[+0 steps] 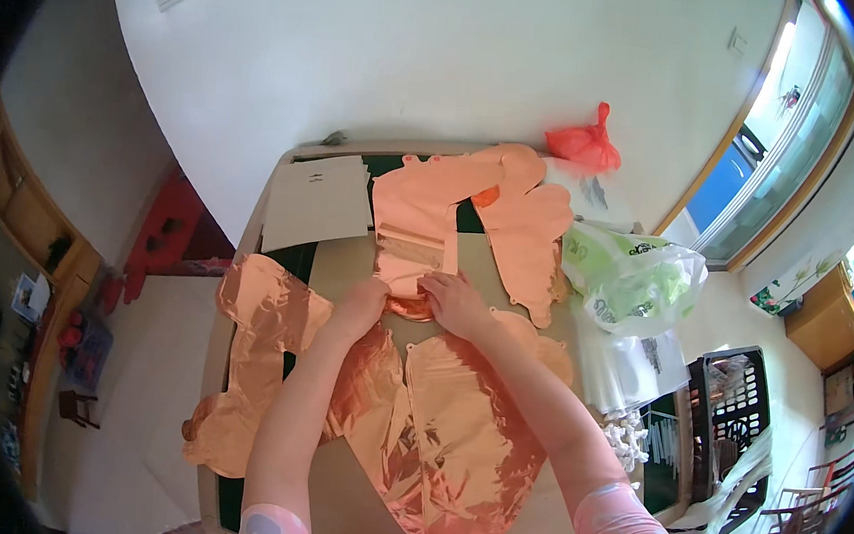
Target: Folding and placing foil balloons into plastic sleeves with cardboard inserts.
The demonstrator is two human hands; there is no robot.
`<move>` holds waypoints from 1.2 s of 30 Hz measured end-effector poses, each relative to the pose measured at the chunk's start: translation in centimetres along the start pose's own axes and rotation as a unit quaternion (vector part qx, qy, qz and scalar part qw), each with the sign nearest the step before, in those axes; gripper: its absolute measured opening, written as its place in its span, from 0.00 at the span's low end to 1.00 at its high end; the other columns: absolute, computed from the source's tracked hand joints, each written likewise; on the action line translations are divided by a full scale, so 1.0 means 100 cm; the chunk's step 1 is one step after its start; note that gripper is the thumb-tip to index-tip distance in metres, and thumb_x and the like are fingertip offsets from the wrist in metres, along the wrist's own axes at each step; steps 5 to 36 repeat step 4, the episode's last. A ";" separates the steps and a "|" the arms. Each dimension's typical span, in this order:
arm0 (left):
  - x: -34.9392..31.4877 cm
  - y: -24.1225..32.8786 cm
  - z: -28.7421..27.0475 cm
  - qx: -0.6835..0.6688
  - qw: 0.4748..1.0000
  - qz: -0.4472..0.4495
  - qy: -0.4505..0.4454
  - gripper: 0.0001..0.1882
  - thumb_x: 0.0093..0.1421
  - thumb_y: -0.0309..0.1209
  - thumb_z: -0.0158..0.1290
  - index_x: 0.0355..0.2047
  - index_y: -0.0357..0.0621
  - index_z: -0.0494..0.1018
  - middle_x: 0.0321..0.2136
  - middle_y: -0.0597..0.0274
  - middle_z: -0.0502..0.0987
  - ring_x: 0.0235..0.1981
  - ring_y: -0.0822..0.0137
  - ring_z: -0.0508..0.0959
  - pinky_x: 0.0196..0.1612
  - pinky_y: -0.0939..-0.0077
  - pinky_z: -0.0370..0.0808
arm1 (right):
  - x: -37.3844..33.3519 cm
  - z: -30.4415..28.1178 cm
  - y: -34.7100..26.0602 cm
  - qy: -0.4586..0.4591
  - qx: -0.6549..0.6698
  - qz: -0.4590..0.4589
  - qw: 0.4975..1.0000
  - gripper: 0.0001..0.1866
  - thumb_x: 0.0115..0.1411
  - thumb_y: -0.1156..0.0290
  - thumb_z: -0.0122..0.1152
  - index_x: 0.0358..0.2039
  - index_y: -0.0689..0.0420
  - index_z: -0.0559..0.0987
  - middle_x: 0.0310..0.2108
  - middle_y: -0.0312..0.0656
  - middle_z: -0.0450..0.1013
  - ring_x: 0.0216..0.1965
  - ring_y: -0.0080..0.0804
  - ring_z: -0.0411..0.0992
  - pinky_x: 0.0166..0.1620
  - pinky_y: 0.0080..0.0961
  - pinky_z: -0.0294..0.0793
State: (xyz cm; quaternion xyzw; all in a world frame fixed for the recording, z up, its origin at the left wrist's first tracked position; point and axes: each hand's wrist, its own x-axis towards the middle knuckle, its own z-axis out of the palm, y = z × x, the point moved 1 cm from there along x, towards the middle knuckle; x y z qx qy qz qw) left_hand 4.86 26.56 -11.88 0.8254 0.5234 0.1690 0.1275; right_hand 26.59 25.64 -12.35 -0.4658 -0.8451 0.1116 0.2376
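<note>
Deflated rose-gold foil balloons lie spread over the table. In the middle, my left hand (363,307) and my right hand (455,304) grip the lower end of one foil balloon (412,248), which is bent over between them. Both hands are closed, with fingertips partly hidden by the foil. A heart-like or rounded foil balloon (468,441) lies below my hands, between my forearms. Another balloon (257,339) lies at the left, partly behind my left forearm. Further balloon shapes (530,230) extend to the back right.
Pale flat card sheets (318,198) lie at the back left of the table. A green-and-white plastic bag (637,279), clear plastic sleeves (625,368) and a red bag (587,141) sit along the right. A black crate (734,412) stands beyond the right edge.
</note>
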 end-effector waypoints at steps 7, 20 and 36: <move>0.002 0.008 0.000 -0.113 0.988 0.005 0.106 0.06 0.54 0.25 0.54 0.31 0.36 0.76 0.27 0.48 0.79 0.33 0.46 0.78 0.40 0.58 0.74 | -0.004 -0.011 -0.006 -0.020 -0.042 0.025 0.999 0.25 0.59 0.52 0.56 0.54 0.49 0.73 0.53 0.44 0.71 0.55 0.37 0.69 0.65 0.43 0.54; 0.002 0.008 0.000 -0.113 0.988 0.005 0.106 0.06 0.54 0.25 0.54 0.31 0.36 0.76 0.27 0.48 0.79 0.33 0.46 0.78 0.40 0.58 0.74 | -0.004 -0.011 -0.006 -0.020 -0.042 0.025 0.999 0.25 0.59 0.52 0.56 0.54 0.49 0.73 0.53 0.44 0.71 0.55 0.37 0.69 0.65 0.43 0.54; 0.002 0.008 0.000 -0.113 0.988 0.005 0.106 0.06 0.54 0.25 0.54 0.31 0.36 0.76 0.27 0.48 0.79 0.33 0.46 0.78 0.40 0.58 0.74 | -0.004 -0.011 -0.006 -0.020 -0.042 0.025 0.999 0.25 0.59 0.52 0.56 0.54 0.49 0.73 0.53 0.44 0.71 0.55 0.37 0.69 0.65 0.43 0.54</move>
